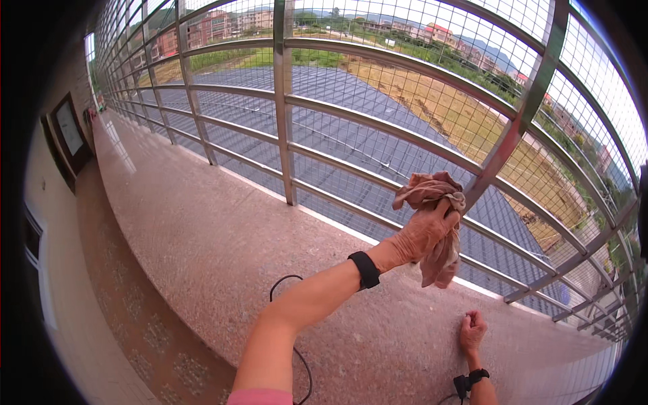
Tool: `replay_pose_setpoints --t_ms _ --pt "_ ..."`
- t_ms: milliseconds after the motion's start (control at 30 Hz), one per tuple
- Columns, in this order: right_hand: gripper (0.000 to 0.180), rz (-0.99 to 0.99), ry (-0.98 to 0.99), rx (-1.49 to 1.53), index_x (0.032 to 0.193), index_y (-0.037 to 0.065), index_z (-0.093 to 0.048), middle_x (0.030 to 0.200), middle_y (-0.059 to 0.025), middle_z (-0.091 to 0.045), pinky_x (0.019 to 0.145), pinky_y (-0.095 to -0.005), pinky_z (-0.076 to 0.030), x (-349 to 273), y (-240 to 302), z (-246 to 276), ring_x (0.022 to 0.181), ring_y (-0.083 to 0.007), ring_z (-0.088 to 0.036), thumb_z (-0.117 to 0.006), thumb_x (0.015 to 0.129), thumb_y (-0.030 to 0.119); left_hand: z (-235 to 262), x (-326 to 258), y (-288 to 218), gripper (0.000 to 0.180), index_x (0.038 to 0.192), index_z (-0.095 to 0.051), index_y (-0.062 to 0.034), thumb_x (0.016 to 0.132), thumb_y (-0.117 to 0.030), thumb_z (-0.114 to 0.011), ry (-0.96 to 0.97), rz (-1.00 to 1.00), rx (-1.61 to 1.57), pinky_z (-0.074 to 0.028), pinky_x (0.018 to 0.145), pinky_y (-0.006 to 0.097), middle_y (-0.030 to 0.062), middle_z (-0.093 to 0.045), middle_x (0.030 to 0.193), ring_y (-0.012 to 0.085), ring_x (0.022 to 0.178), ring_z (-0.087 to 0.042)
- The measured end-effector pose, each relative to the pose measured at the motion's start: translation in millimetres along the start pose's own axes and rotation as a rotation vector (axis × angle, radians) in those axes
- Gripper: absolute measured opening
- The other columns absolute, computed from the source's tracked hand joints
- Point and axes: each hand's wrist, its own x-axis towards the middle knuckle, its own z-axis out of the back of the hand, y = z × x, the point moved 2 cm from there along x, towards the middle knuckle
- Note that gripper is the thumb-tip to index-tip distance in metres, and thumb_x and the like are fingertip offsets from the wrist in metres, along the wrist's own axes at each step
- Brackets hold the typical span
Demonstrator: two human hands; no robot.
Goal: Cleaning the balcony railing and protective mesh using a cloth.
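Observation:
My left hand (426, 233) is closed around a crumpled brownish-pink cloth (442, 260). It presses the cloth against the metal window grille (287, 128), by a slanted upright post (496, 158). Part of the cloth bunches above my fingers, and the rest hangs below them. Lower right, my right hand (474, 329) is curled into a fist on the speckled pinkish stone ledge (223, 236), with nothing showing in it. Each wrist wears a black band, and a small black box sits by the right one.
A thin black cable (307, 368) loops beside my left forearm. Wire mesh backs the grille's bars; beyond lie a dark ribbed roof (324, 121), fields and buildings. Left of the ledge, a lower tiled floor (128, 317) runs along a pale wall with a dark-framed door (71, 131).

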Motion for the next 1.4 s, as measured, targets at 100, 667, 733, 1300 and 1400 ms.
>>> replay_pose_setpoints --t_ms 100,667,733,1300,1400 --pt "0.006 0.004 -0.018 -0.018 0.083 0.002 -0.056 0.057 -0.0019 -0.044 0.048 -0.027 -0.035 -4 -4 -3 0.052 -0.008 -0.042 -0.051 0.081 0.005 26 -9 15 0.032 0.106 -0.052 -0.0027 0.077 -0.011 -0.062 0.018 -0.057 0.094 -0.048 0.083 0.043 0.0232 -0.048 0.11 0.0412 0.098 -0.054" --pt "0.008 0.103 -0.056 -0.076 0.087 0.0 -0.056 0.058 -0.0049 -0.049 0.049 -0.0281 -0.038 1 13 -6 0.053 -0.01 -0.046 -0.052 0.081 0.004 244 -227 213 0.024 0.117 -0.049 -0.003 0.095 -0.013 -0.047 -0.497 1.159 -0.045 -0.05 0.079 0.032 0.0092 -0.062 0.102 0.0196 0.091 -0.061" --pt "0.008 0.06 -0.039 -0.094 0.087 0.0 -0.057 0.059 -0.0054 -0.05 0.049 -0.0283 -0.039 1 14 1 0.053 -0.0103 -0.046 -0.053 0.081 0.004 236 -205 197 0.024 0.117 -0.048 -0.0023 0.095 -0.012 -0.047 -0.523 1.277 -0.179 -0.05 0.08 0.032 0.0098 -0.062 0.103 0.019 0.091 -0.06" --pt "0.009 0.035 0.0 -0.024 0.084 -0.001 -0.059 0.058 -0.0086 -0.052 0.05 -0.0298 -0.041 5 12 2 0.051 -0.0139 -0.049 -0.055 0.079 0.006 -94 -95 32 0.029 0.114 -0.048 -0.0073 0.103 -0.029 -0.032 -0.45 0.921 -1.054 -0.038 0.092 0.025 0.0013 -0.049 0.106 0.013 0.101 -0.046" --pt "0.009 -0.009 0.007 -0.027 0.083 -0.001 -0.058 0.058 -0.0073 -0.05 0.05 -0.029 -0.041 3 12 4 0.052 -0.0126 -0.048 -0.054 0.079 0.006 -69 -80 18 0.03 0.114 -0.049 -0.0065 0.103 -0.03 -0.035 -0.219 0.738 -0.166 -0.039 0.091 0.027 0.0031 -0.053 0.109 0.0155 0.101 -0.05"
